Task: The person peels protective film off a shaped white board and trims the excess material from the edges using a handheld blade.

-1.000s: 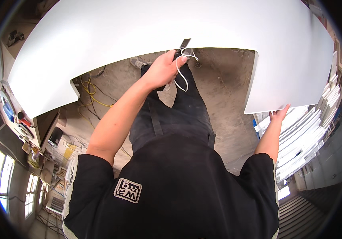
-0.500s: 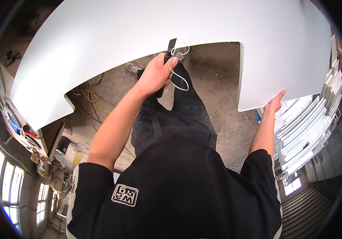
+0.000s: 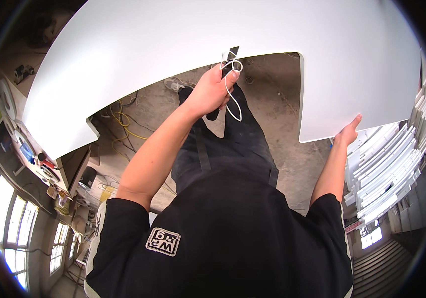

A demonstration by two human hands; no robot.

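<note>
Since half a second ago, the left hand has moved rightward along the near edge of the large white panel, its fingers wrapped around a black tool whose flat dark tip overlaps that edge. A white cord dangles by the tool, while the right hand grasps the panel's near right edge, one digit on top, beside stacked white strips.

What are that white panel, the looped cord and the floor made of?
White panel: perhaps coated metal or plastic; smooth, softly shiny, no grain showing. White cord: probably textile or plastic, bending in loose loops; finish too small to tell. Floor: likely bare concrete, dull, grey-brown and blotchy.
</note>
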